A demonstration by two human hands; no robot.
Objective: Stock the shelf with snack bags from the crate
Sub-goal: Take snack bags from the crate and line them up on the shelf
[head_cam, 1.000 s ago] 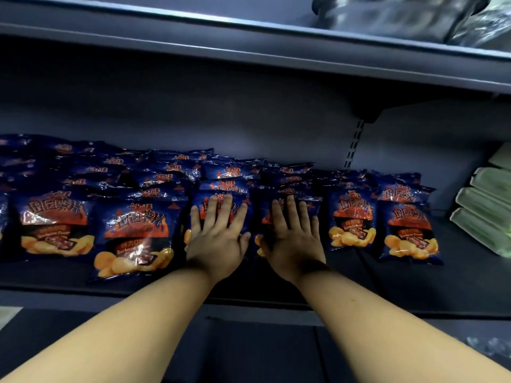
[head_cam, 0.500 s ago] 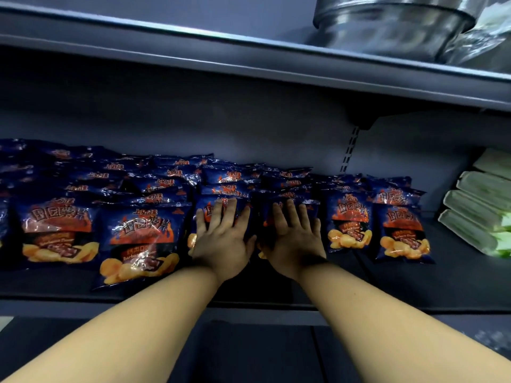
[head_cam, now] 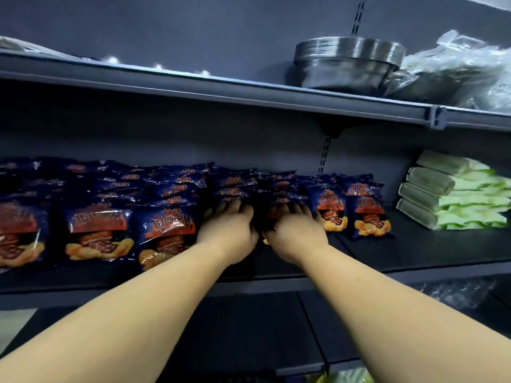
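The snack bags (head_cam: 166, 230), dark blue with orange and red print, are laid in overlapping rows on the middle shelf (head_cam: 414, 252), from the left edge of the frame to right of centre. The front row is tilted toward the camera; the rows behind are stacked toward the back panel.

At the centre of the frame, two bags are covered by the hands. The left hand (head_cam: 228, 230) is placed palm down on one bag, with its fingers bent over the bag's upper part. The right hand (head_cam: 294, 233) is placed palm down on the neighbouring bag, with its fingers curled in the same manner. Whether the bags are gripped or only pressed cannot be told, because the fingertips are blurred against the dark packaging. The two hands are just beside each other, and both forearms are extended from the lower edge of the frame.

Two upright bags (head_cam: 369, 217) are seen just right of the right hand. At the right of the frame, on the same shelf, a stack of pale green packs (head_cam: 453, 194) is set well apart from the bags.

On the upper shelf (head_cam: 221, 92), in the upper right of the frame, stacked metal bowls (head_cam: 348, 62) are placed beside clear plastic wrapping (head_cam: 456, 67).
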